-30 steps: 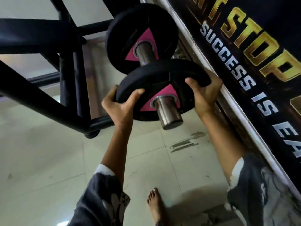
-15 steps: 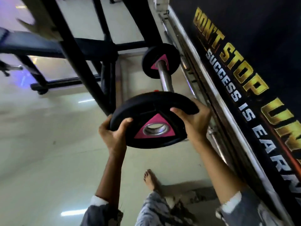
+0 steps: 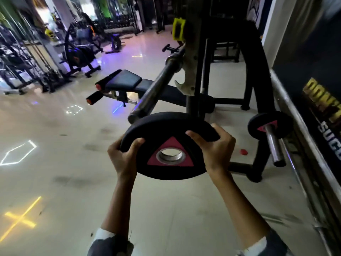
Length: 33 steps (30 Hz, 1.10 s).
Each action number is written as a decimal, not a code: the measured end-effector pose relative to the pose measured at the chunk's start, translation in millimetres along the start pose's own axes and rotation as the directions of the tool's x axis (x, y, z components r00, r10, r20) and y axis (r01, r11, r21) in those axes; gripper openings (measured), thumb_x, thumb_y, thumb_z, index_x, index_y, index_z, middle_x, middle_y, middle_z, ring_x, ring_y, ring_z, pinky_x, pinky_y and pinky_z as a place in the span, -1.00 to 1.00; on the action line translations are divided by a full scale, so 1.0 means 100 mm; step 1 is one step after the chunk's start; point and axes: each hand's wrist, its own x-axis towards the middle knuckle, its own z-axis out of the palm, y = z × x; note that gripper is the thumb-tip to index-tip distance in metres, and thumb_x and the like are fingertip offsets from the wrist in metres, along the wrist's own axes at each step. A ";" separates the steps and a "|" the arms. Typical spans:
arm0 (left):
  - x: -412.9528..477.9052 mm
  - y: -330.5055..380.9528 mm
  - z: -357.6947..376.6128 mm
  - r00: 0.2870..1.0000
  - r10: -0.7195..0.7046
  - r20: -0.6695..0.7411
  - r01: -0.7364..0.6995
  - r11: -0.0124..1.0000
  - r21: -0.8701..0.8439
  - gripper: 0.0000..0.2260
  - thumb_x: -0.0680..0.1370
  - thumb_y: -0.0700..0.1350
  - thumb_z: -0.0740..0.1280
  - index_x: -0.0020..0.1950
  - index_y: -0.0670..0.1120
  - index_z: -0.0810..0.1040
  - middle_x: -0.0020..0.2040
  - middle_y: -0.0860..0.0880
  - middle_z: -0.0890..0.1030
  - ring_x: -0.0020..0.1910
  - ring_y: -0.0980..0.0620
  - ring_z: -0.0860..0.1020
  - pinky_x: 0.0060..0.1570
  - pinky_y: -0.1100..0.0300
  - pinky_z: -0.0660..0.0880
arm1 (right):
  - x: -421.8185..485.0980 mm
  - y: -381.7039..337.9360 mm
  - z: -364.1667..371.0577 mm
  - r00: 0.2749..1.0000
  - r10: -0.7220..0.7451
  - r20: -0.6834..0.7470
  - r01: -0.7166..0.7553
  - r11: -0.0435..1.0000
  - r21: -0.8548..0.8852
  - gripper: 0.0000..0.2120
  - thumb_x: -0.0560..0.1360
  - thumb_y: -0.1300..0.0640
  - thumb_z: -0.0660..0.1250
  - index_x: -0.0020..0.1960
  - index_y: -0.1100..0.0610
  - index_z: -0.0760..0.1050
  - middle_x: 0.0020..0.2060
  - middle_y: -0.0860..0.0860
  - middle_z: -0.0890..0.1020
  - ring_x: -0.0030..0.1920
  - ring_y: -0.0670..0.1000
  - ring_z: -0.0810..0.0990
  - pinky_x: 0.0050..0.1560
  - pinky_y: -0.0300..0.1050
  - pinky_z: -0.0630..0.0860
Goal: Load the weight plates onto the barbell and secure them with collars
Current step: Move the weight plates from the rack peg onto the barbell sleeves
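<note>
Hands, left (image 3: 124, 157) and right (image 3: 215, 150), fingers clamped round weight plate (image 3: 166, 172) just short of barbell (image 3: 155, 95) end

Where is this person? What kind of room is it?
Most likely a gym. Both hands hold a black weight plate, a barbell rests on a rack, and a padded bench stands behind it.

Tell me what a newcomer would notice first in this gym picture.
First, the black weight plate with a pink triangle, centre frame, in the grip of both the left hand and the right hand. Just behind it, the bare barbell sleeve points toward the camera. A second plate sits on a storage peg at right.
</note>
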 end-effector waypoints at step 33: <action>1.69 -0.64 -0.21 0.954 0.048 0.297 -0.006 0.990 -0.139 -0.79 0.27 0.05 0.38 -0.52 0.07 0.42 -0.61 0.27 0.36 -0.54 0.35 0.29 -0.49 0.48 0.24 | 0.39 -0.22 1.43 0.971 0.015 -0.240 -0.031 0.998 -0.061 -0.45 0.18 -0.46 0.25 -0.39 0.06 0.42 -0.52 -0.23 0.43 -0.48 -0.22 0.44 -0.44 -0.28 0.38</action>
